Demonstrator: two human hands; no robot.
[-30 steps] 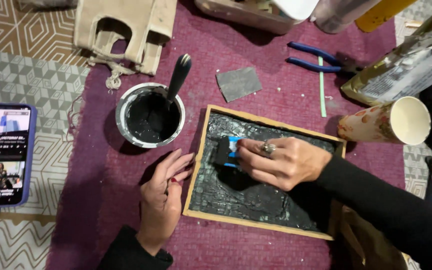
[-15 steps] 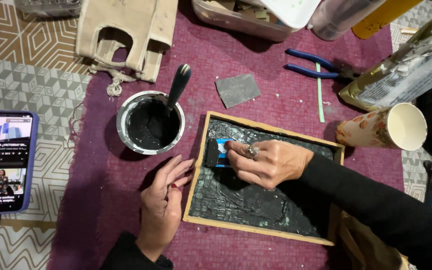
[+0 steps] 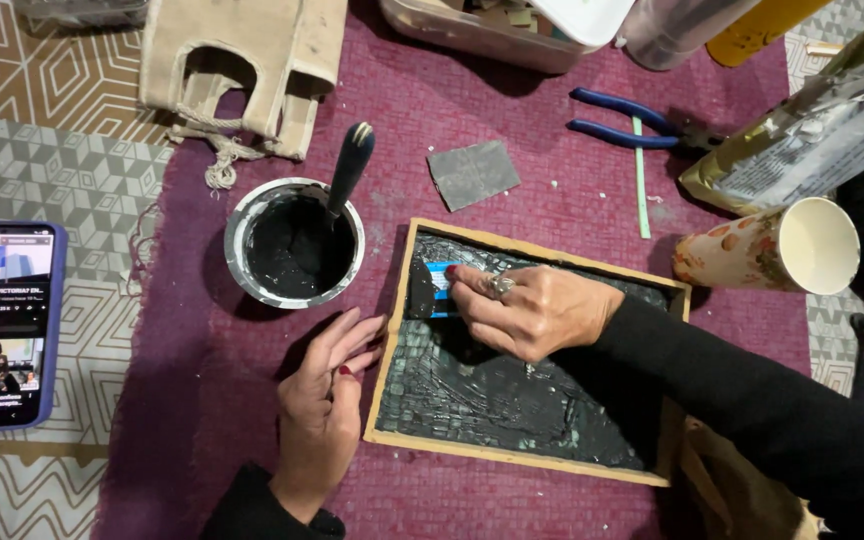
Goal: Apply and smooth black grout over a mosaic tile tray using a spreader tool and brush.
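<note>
A wooden-framed tray (image 3: 518,455) lies on a purple mat, its mosaic surface covered with black grout. My right hand (image 3: 532,310) presses a small blue spreader card (image 3: 432,288) against the tray's upper left corner; the card's edge is smeared black. My left hand (image 3: 324,395) lies flat on the mat, fingertips against the tray's left frame. A round bowl of black grout (image 3: 294,245) stands just left of the tray, with a dark-handled tool (image 3: 350,165) leaning in it.
A phone (image 3: 0,325) playing a video lies at the left. A paper cup (image 3: 772,248) lies on its side at right. Blue-handled pliers (image 3: 632,118), a grey sandpaper square (image 3: 473,173), a beige cloth bag (image 3: 242,60) and a plastic tub (image 3: 512,25) sit at the back.
My right hand has slid the spreader card leftward across the grout, from the tray's upper middle to its upper left corner. My left hand has stayed at the frame.
</note>
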